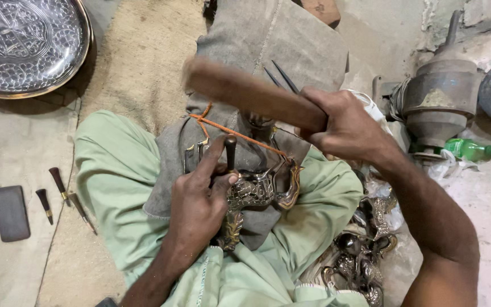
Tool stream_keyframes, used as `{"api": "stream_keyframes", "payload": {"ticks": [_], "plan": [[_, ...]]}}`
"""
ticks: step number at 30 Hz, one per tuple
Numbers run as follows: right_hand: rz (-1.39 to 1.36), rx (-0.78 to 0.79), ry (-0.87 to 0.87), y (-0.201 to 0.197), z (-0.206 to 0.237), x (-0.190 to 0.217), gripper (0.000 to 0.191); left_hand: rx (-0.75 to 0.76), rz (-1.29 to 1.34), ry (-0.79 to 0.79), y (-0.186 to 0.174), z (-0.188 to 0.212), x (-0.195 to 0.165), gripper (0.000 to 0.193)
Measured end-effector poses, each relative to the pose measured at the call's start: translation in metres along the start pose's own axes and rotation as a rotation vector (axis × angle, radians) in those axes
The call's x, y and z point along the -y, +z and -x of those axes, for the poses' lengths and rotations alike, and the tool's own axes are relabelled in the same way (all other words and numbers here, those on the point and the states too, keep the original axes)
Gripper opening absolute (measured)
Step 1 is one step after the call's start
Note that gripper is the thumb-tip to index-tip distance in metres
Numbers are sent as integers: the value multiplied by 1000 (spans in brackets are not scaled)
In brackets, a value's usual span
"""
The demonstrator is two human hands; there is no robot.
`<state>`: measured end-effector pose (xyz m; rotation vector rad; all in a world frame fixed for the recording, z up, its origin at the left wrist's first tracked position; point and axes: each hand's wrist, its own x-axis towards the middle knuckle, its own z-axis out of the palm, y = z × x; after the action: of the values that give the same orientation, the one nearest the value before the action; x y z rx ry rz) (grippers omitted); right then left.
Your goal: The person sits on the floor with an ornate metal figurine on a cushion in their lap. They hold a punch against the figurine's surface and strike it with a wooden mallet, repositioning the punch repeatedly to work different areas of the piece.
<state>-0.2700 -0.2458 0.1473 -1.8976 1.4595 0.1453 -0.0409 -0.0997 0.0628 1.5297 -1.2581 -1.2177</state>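
Note:
My left hand (199, 199) grips a short engraving chisel (231, 152) upright and steadies an ornate brass figure (257, 193) lying on grey cloth on my lap. An orange cord (234, 133) runs across the figure. My right hand (339, 125) is closed around a wooden mallet (245, 91), raised and blurred above the chisel.
A large engraved metal plate (26, 42) lies at top left. Small wood-handled chisels (58, 182) and a dark sharpening stone (10, 212) rest on the sackcloth at left. More brass pieces (359, 256) pile at right, near a metal vessel (441, 99) and a green bottle (470, 149).

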Motion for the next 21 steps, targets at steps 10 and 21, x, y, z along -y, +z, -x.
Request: {"api": "stream_keyframes", "payload": {"ticks": [10,21], "plan": [[160,-22,-197,2,3,-2,42,-20,-9,62,-5,1,-6,60],[-14,-42,81,3,13,-6,35,-27,-21,126,-3,0,0,61]]}}
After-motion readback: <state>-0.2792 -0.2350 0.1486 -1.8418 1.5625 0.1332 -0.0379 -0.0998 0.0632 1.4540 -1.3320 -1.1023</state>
